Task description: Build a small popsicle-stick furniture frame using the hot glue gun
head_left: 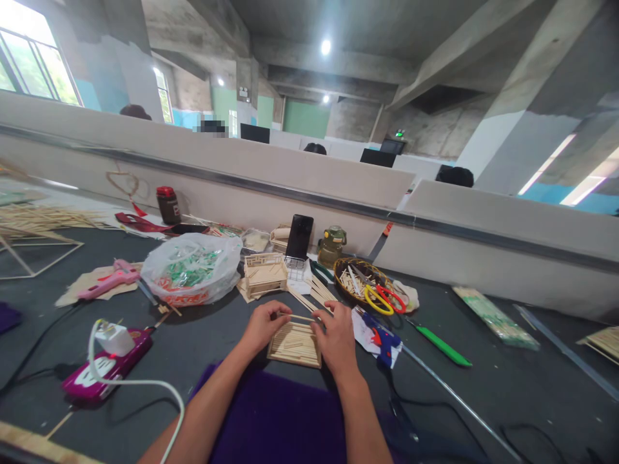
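A small raft-like panel of pale wooden sticks [294, 353] lies on the dark table in front of me, with a few loose stick pieces on its slats. At its far edge a thin wooden stick [300, 318] spans between my fingertips. My left hand [264, 327] pinches the stick's left end. The right end is between the thumb and fingers of my right hand [337, 335], which also rests by the panel's right side. Just beyond stands a small wooden stick model [265, 274] with railings. Loose sticks [324, 293] lie behind my right hand.
Left are a plastic bag of green wrappers [193, 267], a pink glue gun [109, 278] and a purple power strip [109, 367]. On the right are a blue glue gun [384, 338], a basket [344, 298] with scissors [380, 299], and a green knife [443, 346]. A phone [299, 236] stands behind.
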The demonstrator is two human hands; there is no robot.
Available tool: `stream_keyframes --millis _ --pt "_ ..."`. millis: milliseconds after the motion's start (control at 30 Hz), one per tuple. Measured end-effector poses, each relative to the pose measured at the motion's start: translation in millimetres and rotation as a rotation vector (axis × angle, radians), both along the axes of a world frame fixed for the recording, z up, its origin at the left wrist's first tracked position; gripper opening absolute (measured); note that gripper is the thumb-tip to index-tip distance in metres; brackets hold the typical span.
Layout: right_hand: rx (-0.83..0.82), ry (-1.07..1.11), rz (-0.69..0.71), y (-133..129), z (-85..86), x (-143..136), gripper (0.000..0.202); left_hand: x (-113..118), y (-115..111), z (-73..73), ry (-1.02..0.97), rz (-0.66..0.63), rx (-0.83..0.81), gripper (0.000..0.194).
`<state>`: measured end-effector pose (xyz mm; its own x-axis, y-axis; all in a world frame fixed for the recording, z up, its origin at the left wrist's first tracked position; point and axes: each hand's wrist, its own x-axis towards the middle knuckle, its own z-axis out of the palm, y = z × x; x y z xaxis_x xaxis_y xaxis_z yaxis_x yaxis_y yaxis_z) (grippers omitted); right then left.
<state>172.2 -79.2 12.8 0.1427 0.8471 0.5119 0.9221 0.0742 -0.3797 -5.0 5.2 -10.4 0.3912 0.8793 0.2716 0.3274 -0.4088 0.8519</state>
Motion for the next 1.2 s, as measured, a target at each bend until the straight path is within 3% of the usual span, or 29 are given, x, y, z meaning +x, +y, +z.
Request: stream_keyframes --millis 933,1067,1200 --pt "-0.015 0.083 0.012 0 -2.6 2 0.019 0 -1 -1.8 0.040 -0.010 0.096 0.013" --pt "-0.051 0.138 -0.009 -16 3.8 10 0.024 0 -1 -2.3 0.058 -0.009 0.092 0.014" --pt "-0.130 0.202 -0.081 -58 8.8 20 0.020 1 0 -4.5 0.048 -0.008 0.079 0.014"
